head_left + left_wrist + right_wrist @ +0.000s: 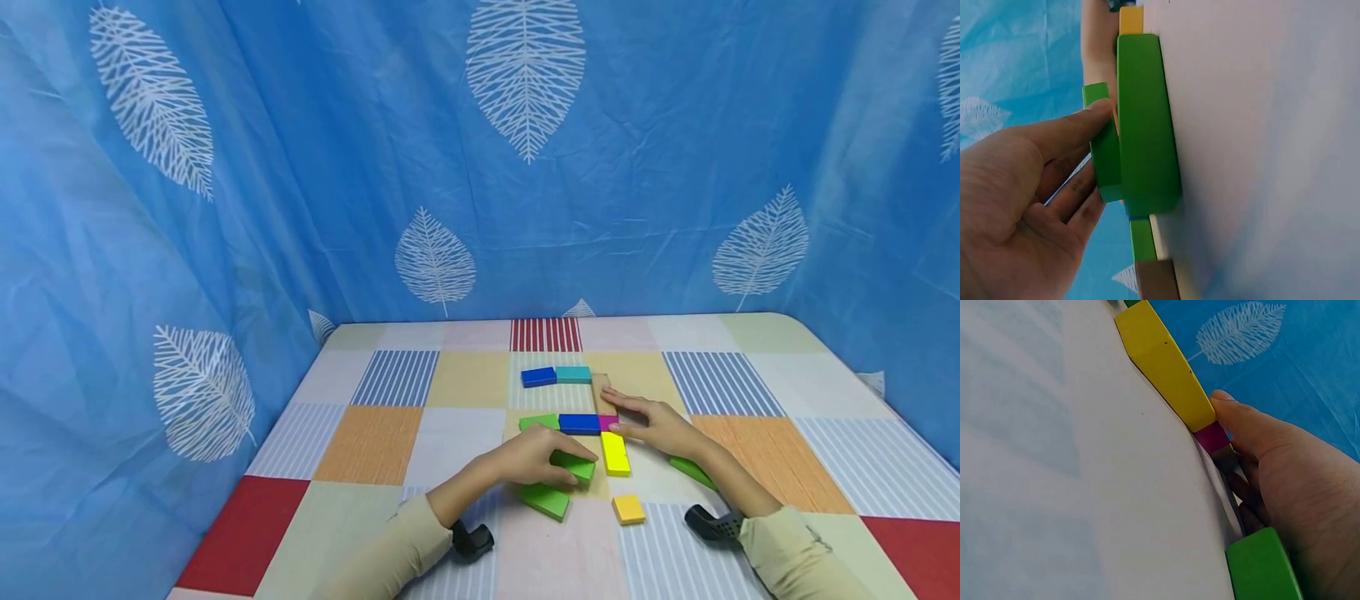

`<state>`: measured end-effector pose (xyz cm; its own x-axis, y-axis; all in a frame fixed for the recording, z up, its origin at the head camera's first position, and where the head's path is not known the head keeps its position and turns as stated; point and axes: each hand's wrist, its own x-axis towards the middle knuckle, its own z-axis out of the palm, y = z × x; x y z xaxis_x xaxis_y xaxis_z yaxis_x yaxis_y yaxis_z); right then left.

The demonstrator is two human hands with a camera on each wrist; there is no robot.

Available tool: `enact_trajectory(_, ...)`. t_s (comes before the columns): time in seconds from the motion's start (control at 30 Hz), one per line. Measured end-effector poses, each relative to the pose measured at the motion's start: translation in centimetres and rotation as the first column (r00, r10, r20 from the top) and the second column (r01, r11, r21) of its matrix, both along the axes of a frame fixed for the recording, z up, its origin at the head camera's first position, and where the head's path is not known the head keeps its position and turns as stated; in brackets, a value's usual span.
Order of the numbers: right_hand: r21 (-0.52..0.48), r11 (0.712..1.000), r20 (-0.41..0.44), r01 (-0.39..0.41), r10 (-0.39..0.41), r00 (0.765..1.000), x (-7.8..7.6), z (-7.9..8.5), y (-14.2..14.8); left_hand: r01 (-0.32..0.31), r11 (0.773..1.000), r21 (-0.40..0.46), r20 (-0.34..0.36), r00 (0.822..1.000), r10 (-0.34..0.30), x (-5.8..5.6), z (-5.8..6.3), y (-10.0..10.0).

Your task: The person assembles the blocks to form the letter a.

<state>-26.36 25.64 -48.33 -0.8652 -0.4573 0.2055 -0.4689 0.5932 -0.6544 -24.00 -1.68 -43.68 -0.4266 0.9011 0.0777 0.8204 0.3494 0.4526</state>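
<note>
Several white leaf prints [525, 75] pattern the blue fabric curtain [360, 167], which hangs well beyond a bright yellow rectangular block [616, 454]. Under that block spreads a multicoloured patchwork tablecloth [457, 442]. To its right is the right hand [660, 425], fingers extended: a fingertip touches the flat tan rectangular block [601, 393] beyond the yellow block, and the thumb lies at the yellow block's far end. To its left, the left hand [528, 457] pinches a green rectangular block [577, 470] between thumb and fingers (the left wrist view shows the thumb plainly on it). Another green block, the lower one [546, 502], lies left of the yellow block and nearer the person. A dark blue rectangular block [579, 424] lies near the yellow block's far left corner; a turquoise rectangular block [573, 375] lies farther beyond. Nearer the person than the yellow block is a small orange-yellow square block [628, 509]. Smallest, a magenta block [608, 423] sits at the yellow block's far end.
</note>
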Motion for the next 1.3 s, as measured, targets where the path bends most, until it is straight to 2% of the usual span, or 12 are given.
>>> enact_trajectory(0.3,0.009,1.0,-0.004,-0.001,0.001,1.0,0.1,0.1,-0.1,-0.003,0.998,-0.068,0.012,1.0,0.003,0.3,-0.3,1.2)
enact_trajectory(0.63,0.008,1.0,-0.014,0.003,-0.003,1.0,0.0,0.1,-0.1,-0.003,0.997,-0.071,0.036,0.999,0.005,0.2,-0.5,1.2)
enact_trajectory(0.93,-0.003,1.0,-0.006,0.003,-0.003,1.0,0.2,0.1,-0.1,-0.006,0.997,-0.081,0.019,1.0,0.008,0.3,-0.8,1.3)
enact_trajectory(1.07,-0.007,1.0,-0.011,-0.002,0.002,1.0,0.2,0.1,0.0,-0.028,0.999,-0.043,0.058,0.998,0.031,0.4,-0.5,1.1)
enact_trajectory(1.17,-0.01,1.0,-0.013,-0.009,0.009,1.0,0.1,0.0,-0.1,-0.062,0.998,0.016,0.071,0.996,0.061,0.4,0.0,0.6)
enact_trajectory(1.3,-0.013,1.0,-0.011,-0.008,0.007,1.0,0.1,0.0,-0.1,-0.123,0.981,0.151,0.026,0.992,0.12,0.0,0.4,-0.8)
